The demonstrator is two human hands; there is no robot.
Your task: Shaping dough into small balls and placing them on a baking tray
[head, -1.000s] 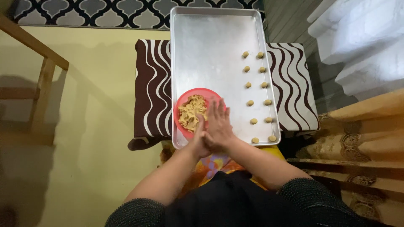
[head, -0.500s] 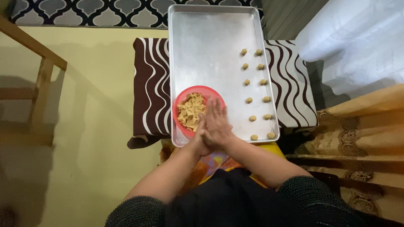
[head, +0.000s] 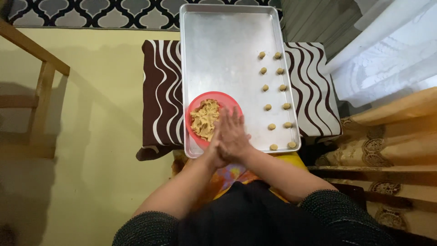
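From the head camera, looking straight down, the right hand (head: 235, 133) lies flat on top of the left hand (head: 215, 148), palms pressed together with fingers stretched out; whether anything sits between the palms cannot be told. The hands hover over the near edge of a long metal baking tray (head: 223, 59), partly covering a red bowl (head: 195, 111) that sits inside the tray at its near left corner. The bowl holds a lump of tan dough (head: 205, 120). Along the tray's right edge, 12 small dough balls (head: 267, 107) stand in 2 neat columns, apart from one another. The tray rests on a low table with a brown-and-white wavy cloth (head: 161, 91). A wooden chair (head: 38, 86) stands well to the left on the yellow floor.
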